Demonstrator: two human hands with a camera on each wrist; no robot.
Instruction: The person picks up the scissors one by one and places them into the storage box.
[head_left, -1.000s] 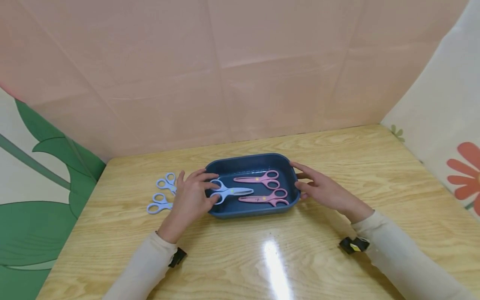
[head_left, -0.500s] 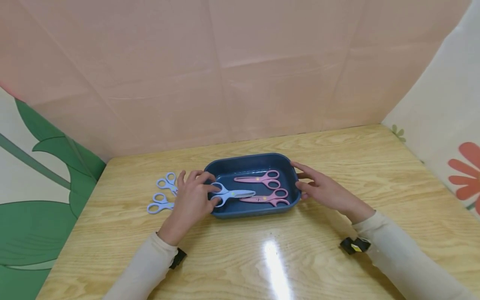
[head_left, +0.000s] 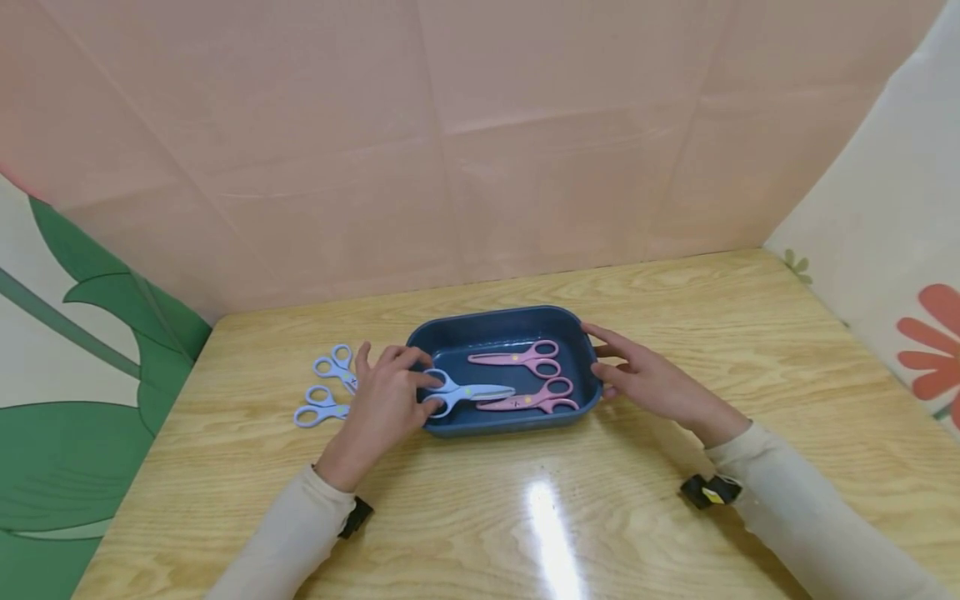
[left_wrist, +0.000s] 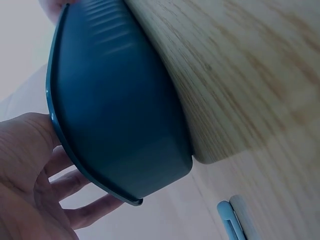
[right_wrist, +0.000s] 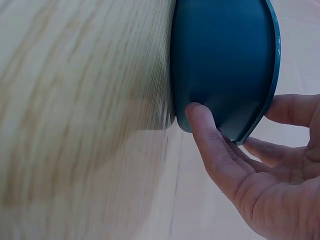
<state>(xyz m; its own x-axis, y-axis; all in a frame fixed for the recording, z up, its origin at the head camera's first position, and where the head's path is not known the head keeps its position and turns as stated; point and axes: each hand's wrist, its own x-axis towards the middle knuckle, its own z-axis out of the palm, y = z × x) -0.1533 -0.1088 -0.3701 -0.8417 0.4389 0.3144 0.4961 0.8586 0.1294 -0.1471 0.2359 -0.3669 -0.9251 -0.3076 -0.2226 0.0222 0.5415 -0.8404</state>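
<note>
The blue scissors (head_left: 480, 392) are at the left end of the tray (head_left: 495, 428), their long axis running with the tray's long edges, loops by its left edge and tips toward its right. The left hand (head_left: 386, 400) is the nearer: its thumb and fingers, only slightly apart, pinch the loops, and the blades point rightward away from it. Whether the blades rest on the tray's floor cannot be told.

The tips reach over or just beside the near pink pair (head_left: 528, 401); the far pink pair (head_left: 513, 358) lies apart, behind the blades.

The right hand (head_left: 641, 383), partly closed, grips the tray's right edge, with fingers against the outer wall and thumb at the rim.

Beyond the tray's left edge, two more blue pairs (head_left: 322, 408) lie on the table (head_left: 637, 517), partly hidden by the left hand.
</note>
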